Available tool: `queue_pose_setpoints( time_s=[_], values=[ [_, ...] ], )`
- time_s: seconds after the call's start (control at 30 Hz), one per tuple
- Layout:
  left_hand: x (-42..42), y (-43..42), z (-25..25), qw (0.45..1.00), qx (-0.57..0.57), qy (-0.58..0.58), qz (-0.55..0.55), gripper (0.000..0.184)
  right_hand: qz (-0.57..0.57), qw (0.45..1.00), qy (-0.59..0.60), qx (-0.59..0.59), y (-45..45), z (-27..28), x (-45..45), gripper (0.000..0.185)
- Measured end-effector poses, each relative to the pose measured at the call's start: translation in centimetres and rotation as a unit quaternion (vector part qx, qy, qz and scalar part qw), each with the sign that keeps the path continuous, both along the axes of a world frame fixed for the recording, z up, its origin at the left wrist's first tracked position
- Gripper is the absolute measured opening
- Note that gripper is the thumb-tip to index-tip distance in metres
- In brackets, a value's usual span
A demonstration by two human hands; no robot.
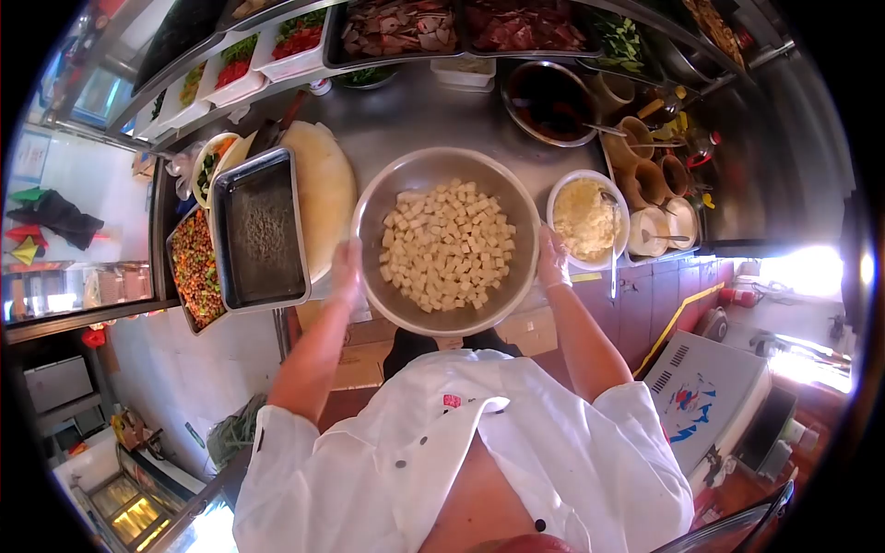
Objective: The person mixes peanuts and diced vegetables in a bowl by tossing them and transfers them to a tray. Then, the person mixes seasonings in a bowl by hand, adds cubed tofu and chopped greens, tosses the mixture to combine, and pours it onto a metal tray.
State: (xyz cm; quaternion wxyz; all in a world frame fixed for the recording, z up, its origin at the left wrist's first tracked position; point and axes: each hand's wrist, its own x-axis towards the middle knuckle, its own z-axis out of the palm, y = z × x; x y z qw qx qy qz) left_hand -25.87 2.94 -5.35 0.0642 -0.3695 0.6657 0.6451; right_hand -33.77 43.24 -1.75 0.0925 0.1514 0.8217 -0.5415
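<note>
A wide metal bowl [387,298] is held level in front of me at the counter's front edge. Pale cubes that look like diced tofu [449,244] cover its bottom. My left hand [347,272], in a thin clear glove, grips the bowl's left side. On the opposite side my right hand [551,258], gloved too, grips the rim. Parts of the fingers are hidden against the bowl. Just right of my right hand stands a white bowl [557,198] of minced pale food [586,217] with a spoon [613,249] in it.
Left of the bowl lie a round cutting board [323,184], a dark metal tray [258,286] and a tray of diced vegetables [194,267]. A bowl of dark liquid [550,97] stands behind, near several seasoning pots [650,180]. A shelf above holds meat trays [396,28].
</note>
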Motion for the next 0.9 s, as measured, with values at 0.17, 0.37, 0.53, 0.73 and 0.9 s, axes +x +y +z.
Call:
queue_pose_setpoints(
  time_s=[0.17, 0.37, 0.53, 0.73, 0.9],
  values=[
    [-8.3, -1.7, 3.7, 0.996, -0.053, 0.030, -0.062, 0.050, -0.052, 0.999, -0.004, 0.012, -0.7, -1.9, -4.5, 0.048],
    [-10.7, -0.8, 15.8, 0.995, -0.004, 0.101, -0.007, 0.043, -0.018, 0.996, 0.075, -0.041, -0.6, 11.5, -10.8, 0.051],
    [-1.2, 1.2, 5.8, 0.989, -0.011, 0.110, 0.099, 0.037, 0.003, 0.993, 0.119, 0.013, -0.5, 7.8, -5.0, 0.048],
    [-4.9, 0.8, 7.6, 0.998, 0.027, 0.012, 0.049, 0.039, 0.001, 0.999, -0.004, 0.032, 0.0, 3.1, -6.7, 0.049],
    [-7.7, 1.6, 16.5, 0.988, 0.114, 0.084, 0.067, 0.041, -0.001, 0.997, 0.082, -0.005, -0.9, 14.1, -10.0, 0.046]
  ],
)
